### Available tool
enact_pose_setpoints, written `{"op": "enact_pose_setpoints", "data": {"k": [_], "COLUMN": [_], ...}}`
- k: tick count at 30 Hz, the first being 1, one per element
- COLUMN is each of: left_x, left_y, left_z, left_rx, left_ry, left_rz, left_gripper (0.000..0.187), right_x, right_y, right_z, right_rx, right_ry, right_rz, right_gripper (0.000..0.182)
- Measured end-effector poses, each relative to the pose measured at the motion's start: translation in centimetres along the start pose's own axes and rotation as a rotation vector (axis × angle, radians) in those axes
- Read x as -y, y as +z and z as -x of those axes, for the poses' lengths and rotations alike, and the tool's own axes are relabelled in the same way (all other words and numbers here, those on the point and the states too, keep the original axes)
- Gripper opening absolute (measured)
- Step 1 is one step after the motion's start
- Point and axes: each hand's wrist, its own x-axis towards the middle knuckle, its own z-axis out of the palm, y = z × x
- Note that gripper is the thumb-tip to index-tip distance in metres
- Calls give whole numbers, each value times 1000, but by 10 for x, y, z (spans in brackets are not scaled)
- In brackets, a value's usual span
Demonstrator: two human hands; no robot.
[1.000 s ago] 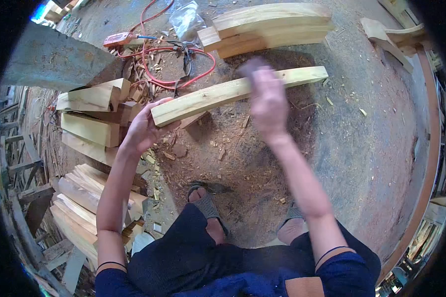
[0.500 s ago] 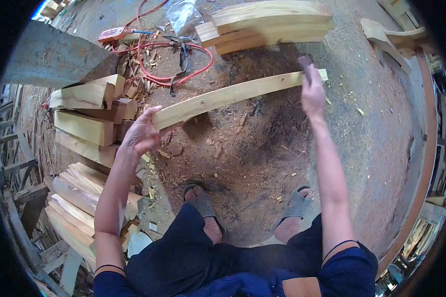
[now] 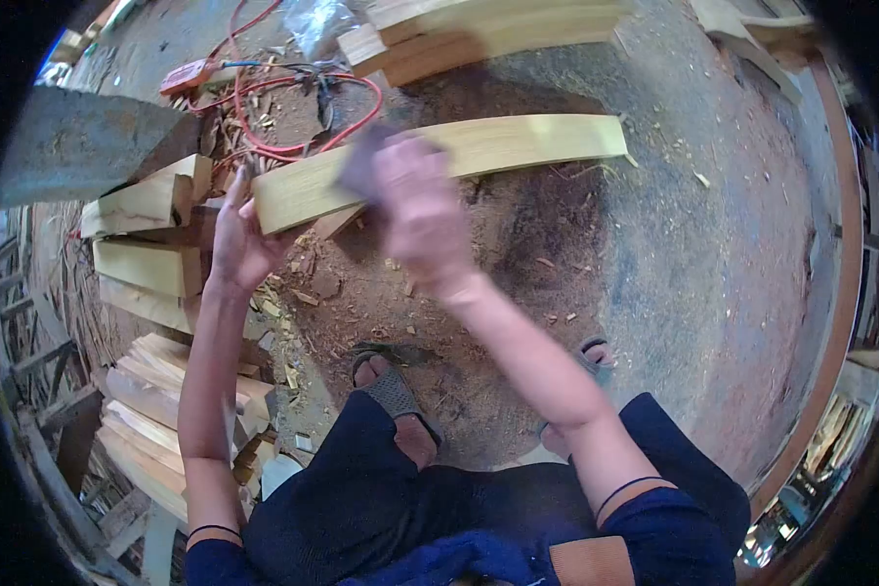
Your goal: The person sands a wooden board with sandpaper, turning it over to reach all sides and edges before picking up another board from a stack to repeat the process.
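Observation:
A curved pale wooden board [image 3: 527,145] lies across the view above the floor. My left hand [image 3: 242,239] is closed round its left end, thumb up along the end and fingers beneath. My right hand [image 3: 420,210], blurred by motion, is over the board's left half, closed on a dark brown pad-like piece [image 3: 363,174] that lies against the board's wide face. What the pad is made of cannot be made out.
Stacked curved boards [image 3: 498,39] stand beyond. A red cable [image 3: 373,103] coils near a concrete block [image 3: 98,142]. Cut wood pieces [image 3: 146,269] and a lower pile [image 3: 146,400] are at the left. Shavings cover the floor [image 3: 518,361] round two sandalled feet.
My right hand has slid from the board's right end to its left part with the dark pad. The board has turned to show its wide face, and its left end has shifted left and up.

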Motion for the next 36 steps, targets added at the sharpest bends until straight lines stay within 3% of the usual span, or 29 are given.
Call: {"op": "enact_pose_setpoints", "data": {"k": [2, 3, 5, 7, 8, 9, 13, 14, 15, 17, 19, 21, 24, 25, 28, 31, 33, 34, 35, 36], "left_x": [-2, 1, 1, 8, 12, 14, 21, 21, 20, 21, 18, 18, 22, 24, 23, 32, 39, 39, 36, 29], "left_y": [-13, -10, -36, -16, -10, -13, -15, -13, -12, -1, 3, -1, -24, -36, -27, -14, -13, -11, -7, 1], "left_z": [-8, -9, -17, -10, -6, -6, -14, -14, -11, -6, -3, -5, -15, -21, -11, -10, -13, -10, -2, 8], "left_rx": [30, -51, 7, -57, -128, -138, -127, -68, -15, -16, -8, 35, 140, 56, 188, 106, -60, -62, -56, 4], "left_ry": [-29, 5, -48, 13, 83, 88, 43, 4, -29, -20, -16, -39, -52, 92, -31, 24, 14, 1, 8, 114], "left_rz": [-20, -72, -24, -80, -139, -125, 2, 49, 91, 70, 125, 176, 252, 68, 101, 152, 46, 80, 86, -19], "left_gripper": [69, 68, 59, 52, 46, 46, 40, 42, 44, 53, 58, 64, 71, 68, 64, 62, 62, 56, 56, 54], "right_x": [42, 37, 19, -33, -69, -108, -239, -253, -237, -186, -116, -26, 68, 80, 42, -43, -93, -104, -120, -133], "right_y": [10, 8, 1, -23, -35, -49, -100, -94, -84, -77, -28, -2, 31, 35, 20, -17, -46, -64, -77, -92], "right_z": [6, 9, 9, 10, 14, 14, 38, 42, 33, 14, 16, 8, 11, 12, 10, 12, 9, -1, -6, -19], "right_rx": [111, 113, 139, 75, 13, -24, -99, -106, -84, 24, -114, 21, 150, 185, 250, 108, 135, 150, 108, 27], "right_ry": [-98, -85, -244, -118, -85, -10, 494, 606, 592, 800, 107, 37, -120, -154, -267, -108, 26, 209, 353, 330], "right_rz": [-146, -138, -101, 95, 182, 213, 346, 337, 295, 77, 394, 61, -160, -231, -157, 118, 139, -19, 14, -29], "right_gripper": [50, 50, 47, 53, 42, 41, 29, 30, 30, 34, 39, 48, 54, 55, 58, 51, 50, 43, 39, 41]}}
